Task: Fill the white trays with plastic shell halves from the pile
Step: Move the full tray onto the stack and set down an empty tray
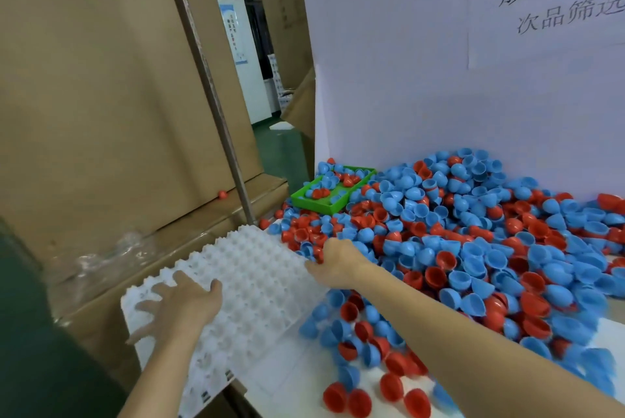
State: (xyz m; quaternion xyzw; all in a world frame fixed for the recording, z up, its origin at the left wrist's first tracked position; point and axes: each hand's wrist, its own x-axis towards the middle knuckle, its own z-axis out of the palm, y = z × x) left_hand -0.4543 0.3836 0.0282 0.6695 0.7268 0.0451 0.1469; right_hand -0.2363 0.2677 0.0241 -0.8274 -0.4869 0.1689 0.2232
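My left hand [182, 302] flat, fingers spread on white tray [250, 282] | tray empty, long axis running away toward pile | my right hand [333, 260] pinches tray's right edge, shell halves [473, 241] touching, nearest it.

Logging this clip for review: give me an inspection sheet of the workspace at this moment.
Surface: white table, mostly covered.
Job's things: white tray empty, at the table's left edge; pile of blue and red shell halves to its right.
Clutter: green bin holding a few shells, behind the pile.
Hands: left hand flat on the tray; right hand grips the tray's right edge.
Cables: nothing seen.
Surroundings: cardboard boxes left; white board with a printed sign behind.
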